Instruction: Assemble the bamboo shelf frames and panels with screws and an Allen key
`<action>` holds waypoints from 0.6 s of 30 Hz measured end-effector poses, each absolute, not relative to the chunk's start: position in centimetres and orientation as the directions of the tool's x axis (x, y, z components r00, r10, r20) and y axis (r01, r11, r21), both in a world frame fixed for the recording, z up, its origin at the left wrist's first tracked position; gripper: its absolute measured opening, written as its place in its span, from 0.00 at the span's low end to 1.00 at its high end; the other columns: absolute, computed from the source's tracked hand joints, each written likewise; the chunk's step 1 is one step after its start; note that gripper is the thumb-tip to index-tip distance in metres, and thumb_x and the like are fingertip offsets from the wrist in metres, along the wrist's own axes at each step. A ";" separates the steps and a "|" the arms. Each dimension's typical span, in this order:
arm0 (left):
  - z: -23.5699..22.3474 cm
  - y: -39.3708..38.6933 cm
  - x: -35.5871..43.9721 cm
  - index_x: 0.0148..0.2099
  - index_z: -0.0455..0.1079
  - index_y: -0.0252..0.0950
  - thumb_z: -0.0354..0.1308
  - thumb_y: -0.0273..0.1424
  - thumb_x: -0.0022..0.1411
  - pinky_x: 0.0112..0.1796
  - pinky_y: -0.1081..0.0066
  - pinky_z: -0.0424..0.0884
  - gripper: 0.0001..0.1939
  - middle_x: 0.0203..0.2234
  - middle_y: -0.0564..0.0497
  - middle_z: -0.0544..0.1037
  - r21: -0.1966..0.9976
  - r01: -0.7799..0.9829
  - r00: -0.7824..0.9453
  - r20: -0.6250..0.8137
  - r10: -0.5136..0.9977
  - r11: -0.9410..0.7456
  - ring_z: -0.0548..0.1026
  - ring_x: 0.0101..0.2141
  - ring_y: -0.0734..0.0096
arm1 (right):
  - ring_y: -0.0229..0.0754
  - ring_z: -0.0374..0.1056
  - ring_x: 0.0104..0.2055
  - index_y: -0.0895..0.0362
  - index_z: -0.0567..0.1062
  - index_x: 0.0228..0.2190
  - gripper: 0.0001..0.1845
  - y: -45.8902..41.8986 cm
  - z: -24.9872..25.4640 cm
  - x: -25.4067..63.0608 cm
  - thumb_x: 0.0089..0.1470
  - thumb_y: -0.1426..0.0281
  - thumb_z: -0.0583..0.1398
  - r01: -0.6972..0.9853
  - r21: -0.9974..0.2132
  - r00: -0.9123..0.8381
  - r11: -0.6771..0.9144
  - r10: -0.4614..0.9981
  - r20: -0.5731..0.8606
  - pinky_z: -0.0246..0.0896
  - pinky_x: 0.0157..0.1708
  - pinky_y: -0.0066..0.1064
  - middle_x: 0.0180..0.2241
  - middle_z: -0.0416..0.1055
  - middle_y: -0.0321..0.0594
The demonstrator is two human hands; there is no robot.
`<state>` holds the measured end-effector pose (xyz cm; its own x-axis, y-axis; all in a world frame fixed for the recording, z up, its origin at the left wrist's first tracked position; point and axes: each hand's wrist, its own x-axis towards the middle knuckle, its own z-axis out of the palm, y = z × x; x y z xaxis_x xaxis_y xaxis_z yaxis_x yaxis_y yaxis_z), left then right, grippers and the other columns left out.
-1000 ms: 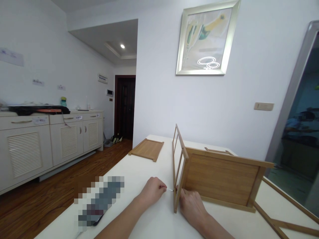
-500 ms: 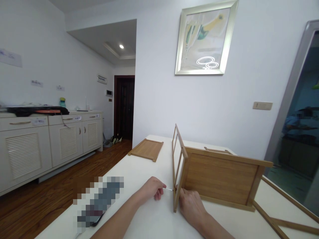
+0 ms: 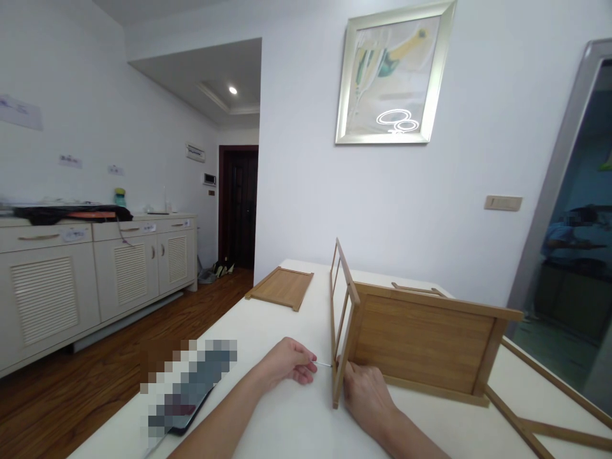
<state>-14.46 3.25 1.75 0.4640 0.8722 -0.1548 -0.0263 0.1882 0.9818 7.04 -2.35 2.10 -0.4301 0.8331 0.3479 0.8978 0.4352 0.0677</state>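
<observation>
My left hand (image 3: 289, 362) pinches a thin, straight metal shaft (image 3: 322, 364) that looks like a hex key. Its far tip meets the lower part of an upright wooden side frame (image 3: 340, 376); the end inside my fingers is hidden. On the other side of that frame, my right hand (image 3: 369, 396) is closed against its lower bar, fingertips partly out of sight behind the wood. A wooden panel (image 3: 425, 341) stands on its long edge, joined or pressed to the side frame and reaching away to the right.
A second wooden panel (image 3: 282, 288) lies flat on the white table (image 3: 268, 322). More wooden frame pieces (image 3: 564, 435) lie at the right. A pixelated dark device (image 3: 191, 398) with a cable sits at the left edge. Beyond a doorway at the right is another person (image 3: 568, 236).
My left fingers have loosened, curled and re-closed around the shaft, turning at the wrist. The shaft's tip stays at the side frame. My right hand and the wooden pieces have not visibly moved.
</observation>
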 end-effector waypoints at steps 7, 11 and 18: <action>1.5 3.4 -14.4 0.34 0.73 0.26 0.70 0.41 0.43 0.29 0.69 0.71 0.23 0.25 0.43 0.79 0.981 -0.030 0.460 -0.157 0.874 0.193 0.77 0.25 0.69 | 0.42 0.72 0.31 0.58 0.69 0.41 0.21 -2.4 2.2 7.0 0.47 0.83 0.49 0.896 0.067 -0.433 0.438 0.831 0.350 0.53 0.28 0.28 0.30 0.77 0.40; 1.5 3.4 -14.3 0.34 0.73 0.27 0.69 0.41 0.44 0.30 0.69 0.71 0.22 0.24 0.44 0.79 0.981 -0.024 0.450 -0.159 0.879 0.190 0.77 0.25 0.69 | 0.41 0.71 0.30 0.58 0.69 0.40 0.20 -2.3 2.2 7.1 0.47 0.83 0.49 0.895 0.069 -0.435 0.441 0.829 0.351 0.51 0.27 0.28 0.30 0.77 0.40; 1.5 3.2 -14.0 0.34 0.72 0.28 0.67 0.41 0.46 0.28 0.69 0.71 0.21 0.25 0.44 0.79 0.983 -0.004 0.430 -0.163 0.888 0.182 0.77 0.25 0.68 | 0.42 0.72 0.31 0.58 0.69 0.40 0.18 -2.2 2.1 7.1 0.49 0.83 0.49 0.896 0.074 -0.435 0.438 0.831 0.347 0.52 0.27 0.28 0.30 0.77 0.40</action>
